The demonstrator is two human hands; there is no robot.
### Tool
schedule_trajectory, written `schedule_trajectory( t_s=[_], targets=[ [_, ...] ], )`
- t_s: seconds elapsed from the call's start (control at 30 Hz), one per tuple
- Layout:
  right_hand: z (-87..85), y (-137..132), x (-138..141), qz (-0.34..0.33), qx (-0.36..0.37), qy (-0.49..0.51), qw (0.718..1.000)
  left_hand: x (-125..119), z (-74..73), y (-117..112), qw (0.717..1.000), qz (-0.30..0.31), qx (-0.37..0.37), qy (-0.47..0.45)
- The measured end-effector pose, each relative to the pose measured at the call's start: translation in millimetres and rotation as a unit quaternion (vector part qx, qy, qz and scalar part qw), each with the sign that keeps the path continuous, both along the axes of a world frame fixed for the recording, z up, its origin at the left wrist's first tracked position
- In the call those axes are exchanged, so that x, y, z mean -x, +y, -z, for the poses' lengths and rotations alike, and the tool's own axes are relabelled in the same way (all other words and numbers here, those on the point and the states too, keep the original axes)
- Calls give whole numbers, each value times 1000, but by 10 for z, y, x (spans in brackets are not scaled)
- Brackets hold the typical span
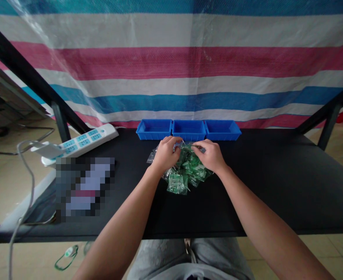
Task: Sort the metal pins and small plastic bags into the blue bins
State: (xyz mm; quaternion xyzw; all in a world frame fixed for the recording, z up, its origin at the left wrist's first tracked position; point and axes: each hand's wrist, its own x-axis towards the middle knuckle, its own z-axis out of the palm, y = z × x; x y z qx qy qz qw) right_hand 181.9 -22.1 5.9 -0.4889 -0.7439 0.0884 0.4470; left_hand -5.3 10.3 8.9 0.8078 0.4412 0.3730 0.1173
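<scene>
A heap of small clear plastic packets with green contents (178, 182) lies on the black table, under and between my hands. My left hand (167, 154) rests over the heap's left side, fingers bent, thumb and index finger apart. At the heap's upper right, my right hand (210, 155) has its thumb and index finger drawn together on something small that I cannot make out. Just beyond my fingertips stand three joined blue bins, a left bin (154, 136), a middle bin (189, 137) and a right bin (223, 137).
On the left lies a white power strip (108, 132) with a plug and grey cable (31, 186). A pixelated, blurred-out object (89, 186) sits nearer me on the black table (291, 186). Striped plastic sheeting (171, 62) hangs behind, between dark slanted frame bars (34, 74).
</scene>
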Motion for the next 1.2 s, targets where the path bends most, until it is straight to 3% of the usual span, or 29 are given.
schedule_trajectory(
  t_s=[0.1, 0.2, 0.3, 0.4, 0.5, 0.63, 0.73, 0.93, 1.07, 1.2],
  targets=[
    [-57, -5, 5, 23, 58, 158, 985, -17, -36, -27, 997, 6, 42, -63],
    [-105, 3, 17, 21, 136, 299, 944, -52, -75, -70, 981, 28, 115, -150],
    [-129, 12, 47, 15, 182, 381, 906, -94, -98, -107, 961, 57, 169, -209],
    [-130, 10, 74, 7, 200, 405, 892, -122, -93, -116, 953, 79, 180, -231],
    [-118, 0, 72, -19, 186, 381, 905, -121, -75, -98, 956, 88, 153, -235],
    [-86, -7, 40, -86, 142, 332, 929, -93, -87, -89, 967, 56, 71, -237],
    [-53, -2, 27, -91, 122, 291, 945, -83, -110, -105, 972, 39, 49, -227],
    [-13, 9, 56, -44, 131, 279, 950, -113, -59, -115, 965, 38, 104, -237],
    [-22, -23, 66, -52, 110, 294, 948, -129, -31, -104, 950, 45, 156, -268],
    [-47, -76, 52, -71, 112, 236, 963, -136, -33, -96, 927, 47, 216, -301]
  ],
)
